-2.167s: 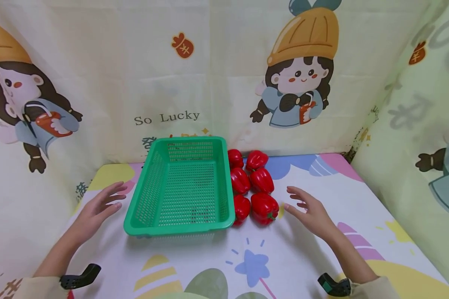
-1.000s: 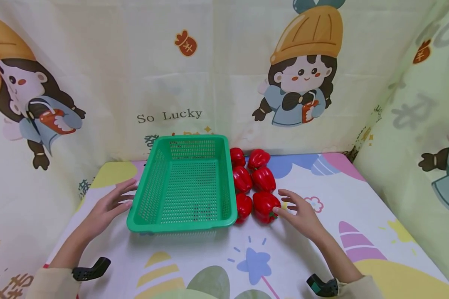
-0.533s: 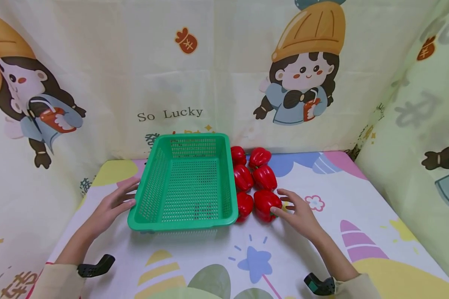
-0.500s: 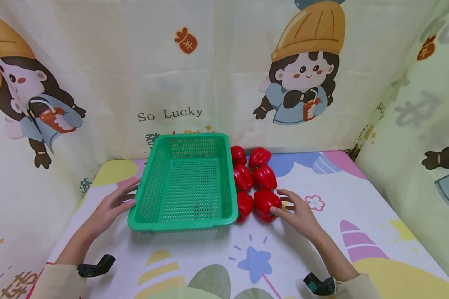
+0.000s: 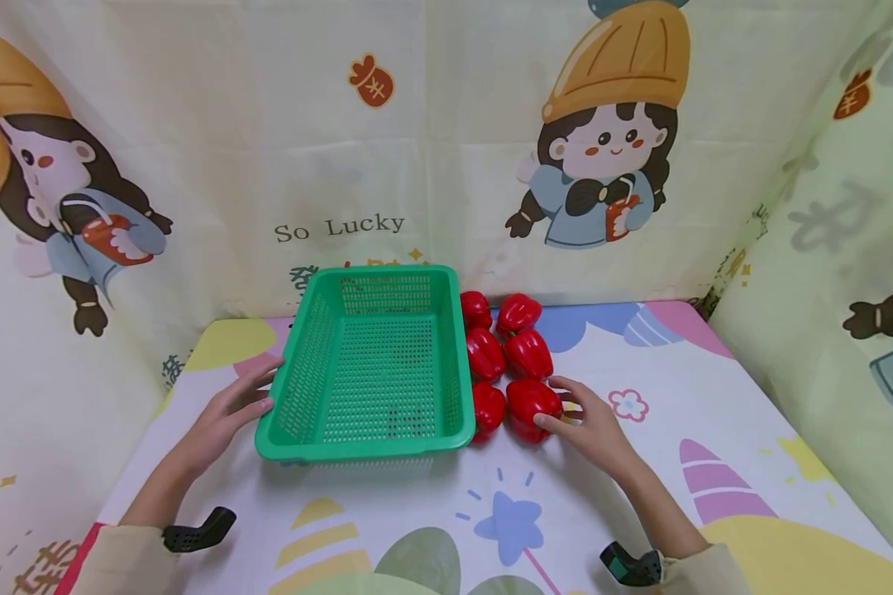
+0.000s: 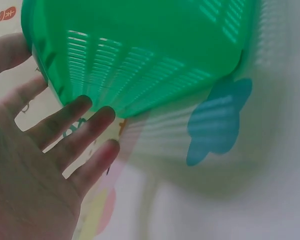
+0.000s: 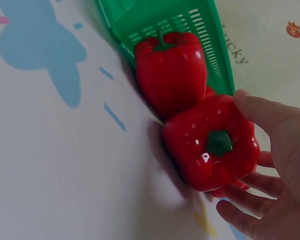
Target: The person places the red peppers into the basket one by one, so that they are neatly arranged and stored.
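Observation:
My left hand [image 5: 219,417] is at the left side of the green plastic basket [image 5: 379,449], fingers extended and spread along its outer wall. In the left wrist view its fingertips overlap the slotted wall [image 6: 135,65], and the thumb is up by the rim. My right hand [image 5: 591,426] is around the right side of the nearest red bell pepper [image 5: 530,401]. Its thumb overlaps the pepper's front, with the other fingers loosely bent at the far side. In the right wrist view, that pepper [image 7: 190,142] shows its green stem, and some fingertips are hidden behind it.
Several more red bell peppers [image 5: 528,354] stand in two columns against the basket's right wall. The basket holds nothing. A printed cloth [image 5: 417,496] covers the table, and a patterned curtain [image 5: 454,149] rises behind. Each wrist carries a black strap-on device [image 5: 201,530].
Both hands have moved inward: the left from beside the basket to its left wall, the right leftward to the nearest bell pepper. Basket and peppers stay in place; the view shifts slightly.

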{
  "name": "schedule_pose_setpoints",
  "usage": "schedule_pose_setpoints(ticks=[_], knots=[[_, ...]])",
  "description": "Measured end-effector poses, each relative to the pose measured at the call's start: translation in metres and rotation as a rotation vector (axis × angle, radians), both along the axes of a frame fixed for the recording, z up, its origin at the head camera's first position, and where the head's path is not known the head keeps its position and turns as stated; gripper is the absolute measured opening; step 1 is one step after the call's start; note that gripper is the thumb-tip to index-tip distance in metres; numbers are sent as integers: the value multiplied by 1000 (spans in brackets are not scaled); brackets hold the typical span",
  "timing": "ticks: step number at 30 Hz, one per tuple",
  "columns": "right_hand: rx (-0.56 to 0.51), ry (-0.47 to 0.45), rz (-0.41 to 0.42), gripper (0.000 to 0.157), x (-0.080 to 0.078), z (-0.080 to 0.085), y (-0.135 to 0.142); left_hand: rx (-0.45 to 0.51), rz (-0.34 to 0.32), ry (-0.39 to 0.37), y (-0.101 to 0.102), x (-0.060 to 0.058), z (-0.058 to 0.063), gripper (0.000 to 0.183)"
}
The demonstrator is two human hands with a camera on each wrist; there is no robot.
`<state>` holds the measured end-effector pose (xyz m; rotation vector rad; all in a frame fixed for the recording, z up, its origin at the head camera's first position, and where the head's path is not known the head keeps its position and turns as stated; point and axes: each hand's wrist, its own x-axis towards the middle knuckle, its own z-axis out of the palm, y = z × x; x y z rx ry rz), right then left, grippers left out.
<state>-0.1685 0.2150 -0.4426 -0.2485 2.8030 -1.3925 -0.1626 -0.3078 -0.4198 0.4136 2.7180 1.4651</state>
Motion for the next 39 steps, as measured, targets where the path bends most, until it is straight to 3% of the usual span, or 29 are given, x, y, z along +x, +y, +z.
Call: schedule_pose_setpoints(ticks=[6,14,26,39], knots=[[-10,-4,8,71,-1,-2,-3,90,-12,-58,2,0,0,54],[0,-10,0,73,-1,-4,-6,32,8,-15,4,2,1,55],[2,-62,-5,77,-1,-3,-6,70,18,2,2,1,-6,57],[-6,-59,-27,76,1,7,-2,-11,56,15,6,4,-7,57]])
